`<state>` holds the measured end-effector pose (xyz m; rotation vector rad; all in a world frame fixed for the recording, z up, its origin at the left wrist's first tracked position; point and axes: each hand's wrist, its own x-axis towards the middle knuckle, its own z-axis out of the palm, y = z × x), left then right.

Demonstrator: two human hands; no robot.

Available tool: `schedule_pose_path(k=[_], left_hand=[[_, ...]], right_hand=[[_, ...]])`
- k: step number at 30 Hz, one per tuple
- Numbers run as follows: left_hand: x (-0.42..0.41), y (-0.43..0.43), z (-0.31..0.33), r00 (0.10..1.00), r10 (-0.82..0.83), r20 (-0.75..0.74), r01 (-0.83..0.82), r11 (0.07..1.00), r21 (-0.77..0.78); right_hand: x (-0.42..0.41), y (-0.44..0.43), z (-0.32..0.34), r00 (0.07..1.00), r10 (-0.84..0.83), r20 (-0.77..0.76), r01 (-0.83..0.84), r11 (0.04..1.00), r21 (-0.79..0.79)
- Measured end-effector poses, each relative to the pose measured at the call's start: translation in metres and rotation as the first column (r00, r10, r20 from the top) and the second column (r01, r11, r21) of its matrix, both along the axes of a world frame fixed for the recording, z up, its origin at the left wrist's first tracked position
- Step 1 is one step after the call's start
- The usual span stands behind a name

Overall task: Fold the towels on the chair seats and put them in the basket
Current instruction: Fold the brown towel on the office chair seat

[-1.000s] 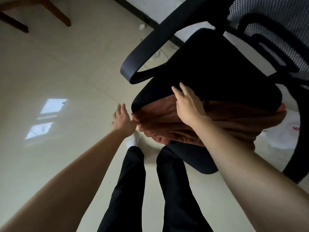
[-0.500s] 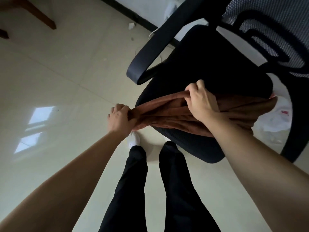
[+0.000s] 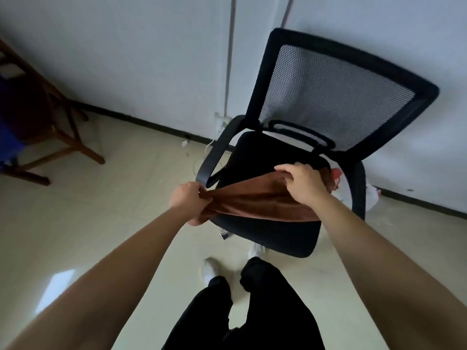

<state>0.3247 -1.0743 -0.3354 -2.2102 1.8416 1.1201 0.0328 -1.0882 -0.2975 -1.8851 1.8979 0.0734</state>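
Left hand (image 3: 185, 198), right hand (image 3: 303, 184) grip brown towel (image 3: 252, 202) — taut.

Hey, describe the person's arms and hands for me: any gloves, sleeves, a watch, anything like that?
Both arms are bare as far as the picture's edge, with no sleeves in view. The left hand and right hand wear no gloves, and no watch, bracelet or ring shows on the sides that face the camera. Lower down are black trousers and white shoes.
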Motion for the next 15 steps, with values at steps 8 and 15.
schedule_pose_path(k=[8, 15], left_hand=[[0.007, -0.008, 0.053, 0.995, -0.074, 0.064, 0.088, 0.963, -0.254], [-0.022, -0.012, 0.03, 0.981, -0.137, 0.14, 0.175, 0.932, -0.318]], right_hand=[[0.011, 0.069, 0.028, 0.995, 0.002, 0.096, -0.003, 1.0, 0.005], [0.005, 0.065, -0.001, 0.994, -0.101, 0.036, 0.103, 0.992, -0.072]])
